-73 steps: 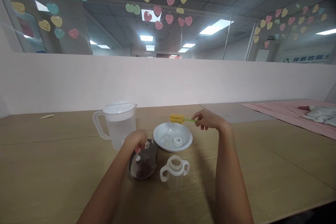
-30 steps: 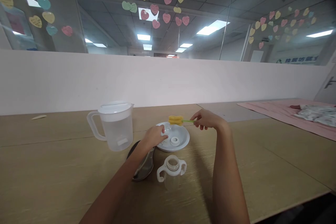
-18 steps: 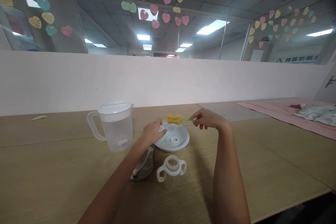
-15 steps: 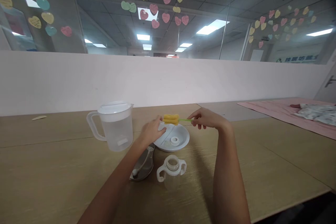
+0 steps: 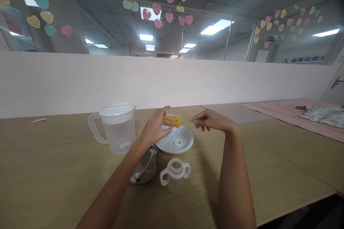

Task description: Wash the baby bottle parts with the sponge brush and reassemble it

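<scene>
My right hand (image 5: 211,120) pinches the thin green handle of a yellow sponge brush (image 5: 172,121), held level above a white bowl (image 5: 189,143). My left hand (image 5: 156,127) curls around the brush's sponge head, fingers above and thumb below; the palm side is partly hidden. Inside the bowl lies a small white ring (image 5: 178,144). Nearer to me stands a clear bottle with a white two-handled collar (image 5: 176,175), its mouth uncovered. Beside it, partly behind my left forearm, a metal kidney-shaped tray (image 5: 150,175) holds a straw-like tube with a weighted end (image 5: 145,166).
A lidded translucent pitcher (image 5: 120,132) stands left of the bowl on the wooden table (image 5: 53,179). A flat pale stick (image 5: 39,120) lies far left. At the right, a pink cloth (image 5: 282,111) has a patterned fabric item (image 5: 319,114) on it. A white wall (image 5: 172,82) rises behind.
My left hand has closed in around the sponge head, where before its fingers were spread beside it. The brush has shifted slightly left; my right hand keeps its pinch.
</scene>
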### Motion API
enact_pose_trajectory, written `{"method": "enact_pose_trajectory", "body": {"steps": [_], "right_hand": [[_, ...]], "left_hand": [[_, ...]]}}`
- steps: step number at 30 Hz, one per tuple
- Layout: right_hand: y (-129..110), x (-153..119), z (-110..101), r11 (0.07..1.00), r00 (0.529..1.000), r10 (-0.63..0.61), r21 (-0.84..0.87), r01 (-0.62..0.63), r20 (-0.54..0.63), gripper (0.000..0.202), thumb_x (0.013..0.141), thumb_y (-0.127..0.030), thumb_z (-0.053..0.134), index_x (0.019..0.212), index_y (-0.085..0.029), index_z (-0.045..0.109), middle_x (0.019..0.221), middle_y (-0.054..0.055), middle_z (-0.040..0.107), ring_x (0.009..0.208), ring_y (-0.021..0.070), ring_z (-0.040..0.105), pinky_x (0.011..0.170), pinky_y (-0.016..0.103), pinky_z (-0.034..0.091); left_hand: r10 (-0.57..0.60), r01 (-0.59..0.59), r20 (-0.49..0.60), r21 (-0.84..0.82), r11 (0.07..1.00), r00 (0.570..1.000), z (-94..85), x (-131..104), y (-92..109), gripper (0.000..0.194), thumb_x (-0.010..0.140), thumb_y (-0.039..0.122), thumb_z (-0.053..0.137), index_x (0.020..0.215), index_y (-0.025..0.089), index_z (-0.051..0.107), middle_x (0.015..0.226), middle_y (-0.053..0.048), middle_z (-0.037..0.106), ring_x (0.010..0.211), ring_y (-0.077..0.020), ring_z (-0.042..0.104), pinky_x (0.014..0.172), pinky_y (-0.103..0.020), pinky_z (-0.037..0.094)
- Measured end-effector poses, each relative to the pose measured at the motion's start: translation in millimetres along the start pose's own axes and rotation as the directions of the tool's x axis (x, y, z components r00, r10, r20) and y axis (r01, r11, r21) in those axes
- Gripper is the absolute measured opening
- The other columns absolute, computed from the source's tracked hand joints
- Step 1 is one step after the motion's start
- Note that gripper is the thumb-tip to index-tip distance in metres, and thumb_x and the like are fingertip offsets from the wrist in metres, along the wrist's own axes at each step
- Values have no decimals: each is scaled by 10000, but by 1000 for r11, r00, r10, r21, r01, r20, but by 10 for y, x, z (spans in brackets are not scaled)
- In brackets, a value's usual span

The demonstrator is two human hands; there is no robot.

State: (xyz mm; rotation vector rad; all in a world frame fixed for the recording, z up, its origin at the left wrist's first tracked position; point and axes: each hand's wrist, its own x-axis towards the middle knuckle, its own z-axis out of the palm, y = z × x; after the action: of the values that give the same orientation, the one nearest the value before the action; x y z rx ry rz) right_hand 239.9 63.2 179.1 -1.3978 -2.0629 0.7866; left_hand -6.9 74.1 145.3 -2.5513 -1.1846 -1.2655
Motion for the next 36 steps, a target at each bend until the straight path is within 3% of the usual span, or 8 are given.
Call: {"method": "enact_pose_trajectory", "body": {"steps": [5,12,17,21,24,27,31,36], "right_hand": [[20,-35,-41,1000,999,-15,-12,14,-39,309,702,-230,617,995,-162,685,710,32,650,566,98,534,461,183,395],[-7,-133,-85,994,993,-110,-2,110,-52,326,708,-311,626,995,-173,695,698,33,653,599,111,541,498,200,404],[-14,-101,-62,993,992,-108,42,111,-70,332,704,-285,607,1003,-166,688,714,34,653,575,101,527,483,198,393],[18,-78,-56,989,992,-120,86,123,-47,367,710,-284,588,1042,-153,670,738,43,653,563,98,521,466,201,389],[56,-89,-73,988,992,-121,90,123,-34,367,715,-295,591,1043,-152,668,726,42,650,561,99,524,461,201,387],[79,-111,-93,987,992,-127,98,128,-11,379,711,-318,608,1045,-149,669,723,45,650,566,100,528,461,201,388],[43,-126,-88,981,985,-172,98,170,12,392,698,-363,643,1031,-159,679,708,45,652,577,109,533,471,212,395],[27,-102,-74,979,985,-169,108,171,-34,370,695,-343,652,1025,-179,685,712,44,660,565,109,531,458,218,395]], "left_hand": [[-38,38,2,-229,973,999,17,12,53,568,721,286,628,1244,235,411,1072,-46,545,983,-179,540,815,-281,471],[-219,264,148,-475,839,964,-20,26,43,432,889,484,317,1173,193,463,971,-58,609,487,-68,552,406,-189,405],[-69,80,41,-577,813,997,-16,40,13,482,785,295,578,1232,222,411,1273,-92,491,1088,-193,542,857,-289,486],[-2,-7,-16,-564,826,1000,-33,38,32,532,737,205,615,1234,224,426,1285,-89,490,1214,-204,440,1004,-341,384],[-31,31,9,-577,816,999,-66,31,56,617,690,229,672,1250,226,413,1226,-86,540,1161,-201,492,961,-320,426],[-171,201,108,-591,781,979,-96,25,76,613,707,385,661,1246,207,427,1015,-73,629,902,-186,631,685,-244,530],[-275,334,193,-630,701,942,-115,30,103,597,830,604,343,1119,118,534,717,-51,622,461,-112,580,333,-169,358],[-251,264,115,-648,715,961,-142,46,84,508,771,463,569,1178,169,487,941,-89,651,709,-156,643,516,-212,491]]}}
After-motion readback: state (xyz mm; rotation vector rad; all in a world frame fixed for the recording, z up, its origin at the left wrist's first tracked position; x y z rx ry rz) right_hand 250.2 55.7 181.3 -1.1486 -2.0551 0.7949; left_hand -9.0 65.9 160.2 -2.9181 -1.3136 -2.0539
